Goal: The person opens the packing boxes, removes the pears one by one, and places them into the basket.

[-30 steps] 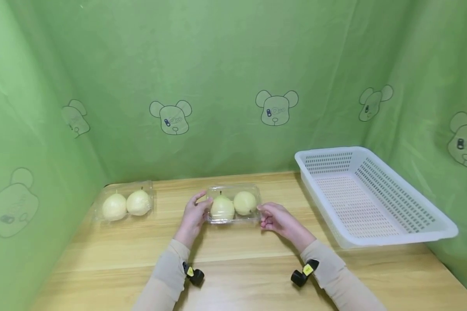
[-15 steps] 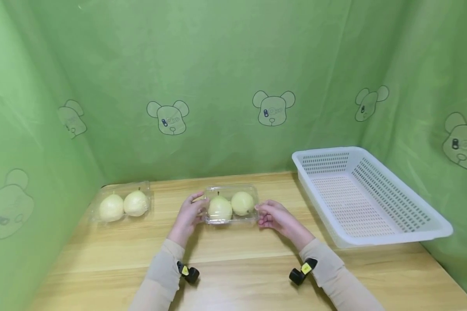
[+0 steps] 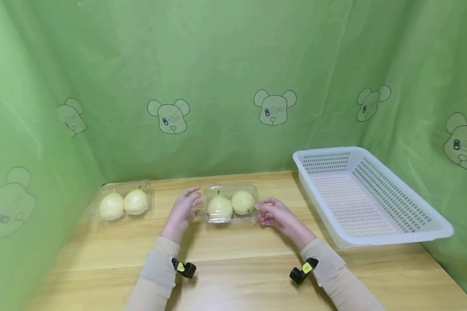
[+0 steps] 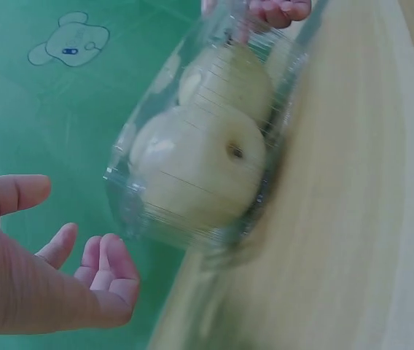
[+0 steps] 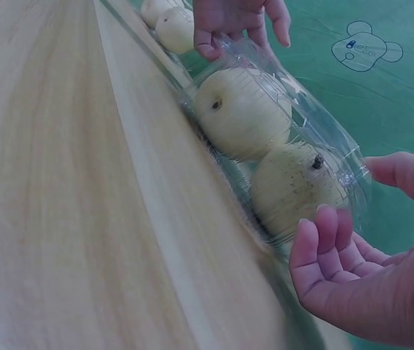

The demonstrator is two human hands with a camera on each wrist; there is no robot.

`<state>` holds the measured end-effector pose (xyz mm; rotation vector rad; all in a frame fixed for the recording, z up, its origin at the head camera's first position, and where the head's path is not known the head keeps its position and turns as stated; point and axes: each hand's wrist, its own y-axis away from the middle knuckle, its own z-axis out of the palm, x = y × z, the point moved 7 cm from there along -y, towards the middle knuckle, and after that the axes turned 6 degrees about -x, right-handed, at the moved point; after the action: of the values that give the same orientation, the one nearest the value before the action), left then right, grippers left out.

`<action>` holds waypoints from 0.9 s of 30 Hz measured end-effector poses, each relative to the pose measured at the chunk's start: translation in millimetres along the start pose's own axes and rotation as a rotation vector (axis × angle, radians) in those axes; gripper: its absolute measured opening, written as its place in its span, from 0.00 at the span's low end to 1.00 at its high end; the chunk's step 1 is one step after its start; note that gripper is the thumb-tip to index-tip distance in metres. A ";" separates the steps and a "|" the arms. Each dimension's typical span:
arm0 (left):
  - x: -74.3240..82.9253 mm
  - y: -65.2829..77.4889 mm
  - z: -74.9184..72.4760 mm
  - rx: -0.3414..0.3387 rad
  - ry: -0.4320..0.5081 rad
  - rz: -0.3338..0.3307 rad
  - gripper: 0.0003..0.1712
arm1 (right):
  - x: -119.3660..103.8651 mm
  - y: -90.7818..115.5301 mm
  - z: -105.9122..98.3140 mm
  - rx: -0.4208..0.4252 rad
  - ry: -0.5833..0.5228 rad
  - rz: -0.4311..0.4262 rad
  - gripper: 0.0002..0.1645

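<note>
A clear plastic clamshell box [image 3: 231, 220] with two pale yellow-green pears [image 3: 220, 208] inside lies on the table in the middle of the head view. Just left of it is my left hand [image 3: 182, 214], fingers spread and apart from the box; the left wrist view shows a gap between fingertips and plastic. My right hand [image 3: 278, 218] pinches the box's right end, thumb on the lid's corner and curled fingers at the side, as the right wrist view shows. A second clear box [image 3: 148, 190] holding two pears [image 3: 111, 206] lies at the table's back left.
A white perforated plastic basket [image 3: 327, 207] stands on the right of the wooden table [image 3: 233, 263]. Green curtains [image 3: 218, 56] with bear-head prints close off the back and both sides. A small black camera [image 3: 184, 268] is strapped to each wrist.
My left hand has let go of the middle box's left end and moved a little left, its fingers opening. The right hand stays at the right end, and the box has hardly moved.
</note>
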<state>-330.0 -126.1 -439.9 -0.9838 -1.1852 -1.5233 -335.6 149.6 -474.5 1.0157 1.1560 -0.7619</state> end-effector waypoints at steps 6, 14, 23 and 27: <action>13.4 5.8 7.5 -0.023 -0.038 0.066 0.28 | -3.8 -1.6 -6.3 0.059 0.028 -0.002 0.26; 24.2 17.8 22.7 -0.002 0.002 0.139 0.24 | -16.8 -4.2 -9.8 0.102 0.041 -0.027 0.29; 16.6 32.6 51.2 -0.071 0.007 0.150 0.21 | -27.4 -13.5 -8.2 0.145 0.023 -0.048 0.31; 10.1 37.5 66.6 -0.129 -0.016 0.140 0.21 | -32.0 -15.3 -5.9 0.164 0.045 -0.049 0.32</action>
<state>-293.0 -66.5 -407.8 -1.1416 -1.0173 -1.4971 -359.6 148.7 -447.7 1.1493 1.1747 -0.8884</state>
